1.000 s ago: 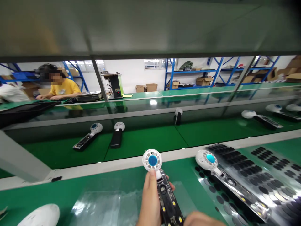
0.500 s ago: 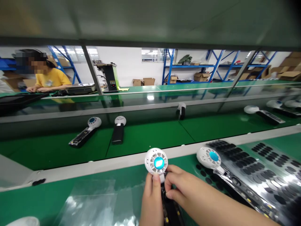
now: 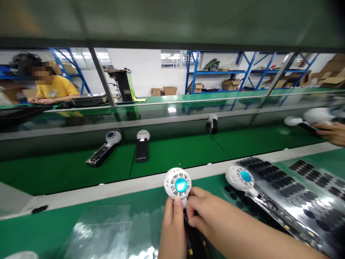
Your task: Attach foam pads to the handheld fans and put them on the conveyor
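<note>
A device with a round white vented head and a bright blue disc (image 3: pixel 178 182) stands in front of me, its dark body below. My left hand (image 3: pixel 173 223) is closed on it, thumb just under the head. My right hand (image 3: pixel 201 208) pinches at the neck and upper body from the right side. Its fingertips partly hide the neck. A similar device (image 3: pixel 239 178) lies to the right, with its dark body over sheets of black round stickers (image 3: pixel 285 183).
Several like devices lie on the green conveyor (image 3: pixel 172 147), one near the left (image 3: pixel 104 149). Another person's hand (image 3: pixel 332 133) holds a device at the far right. Clear plastic film (image 3: pixel 102 230) covers the bench at left. A person in yellow (image 3: pixel 58 88) sits across.
The devices on the conveyor have shifted slightly right. Another person's hand has appeared at the far right with a device. My hands have kept nearly the same grip.
</note>
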The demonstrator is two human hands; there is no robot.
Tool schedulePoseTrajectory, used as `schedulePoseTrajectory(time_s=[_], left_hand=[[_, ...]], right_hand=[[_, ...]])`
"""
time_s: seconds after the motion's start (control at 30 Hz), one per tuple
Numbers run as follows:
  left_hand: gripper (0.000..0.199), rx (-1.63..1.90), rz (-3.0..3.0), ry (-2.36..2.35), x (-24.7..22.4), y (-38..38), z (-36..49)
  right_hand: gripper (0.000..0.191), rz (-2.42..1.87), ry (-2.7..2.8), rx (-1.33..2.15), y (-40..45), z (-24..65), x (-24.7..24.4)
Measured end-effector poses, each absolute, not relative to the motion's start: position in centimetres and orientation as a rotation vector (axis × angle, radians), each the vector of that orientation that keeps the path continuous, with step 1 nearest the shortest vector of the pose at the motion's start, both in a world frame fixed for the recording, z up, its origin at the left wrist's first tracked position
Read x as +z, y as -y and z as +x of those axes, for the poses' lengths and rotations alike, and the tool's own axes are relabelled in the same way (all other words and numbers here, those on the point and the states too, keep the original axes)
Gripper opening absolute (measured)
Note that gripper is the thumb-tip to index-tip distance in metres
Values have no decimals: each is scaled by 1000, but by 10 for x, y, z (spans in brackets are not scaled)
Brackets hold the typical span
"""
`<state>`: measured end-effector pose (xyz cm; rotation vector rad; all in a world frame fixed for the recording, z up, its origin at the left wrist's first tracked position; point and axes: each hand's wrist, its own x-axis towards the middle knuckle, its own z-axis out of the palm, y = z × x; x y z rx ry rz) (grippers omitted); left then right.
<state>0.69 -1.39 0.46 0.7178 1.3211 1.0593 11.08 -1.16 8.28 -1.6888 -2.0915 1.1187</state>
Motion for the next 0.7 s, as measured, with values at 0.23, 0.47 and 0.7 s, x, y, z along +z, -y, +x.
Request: schedulePoseTrajectory(time_s=[0.23, 0.47, 0.7], left_hand=[[47, 1065, 741, -1294, 0, 13, 6], [43, 1092, 725, -1257, -3, 13, 6], [48, 1128, 680, -1255, -3, 14, 7]], right_hand=[[14, -1684, 2144, 947, 11, 113, 59], [18, -1608, 2030, 900, 20, 116, 45], [50, -1596, 1560, 1317, 23, 122, 32]])
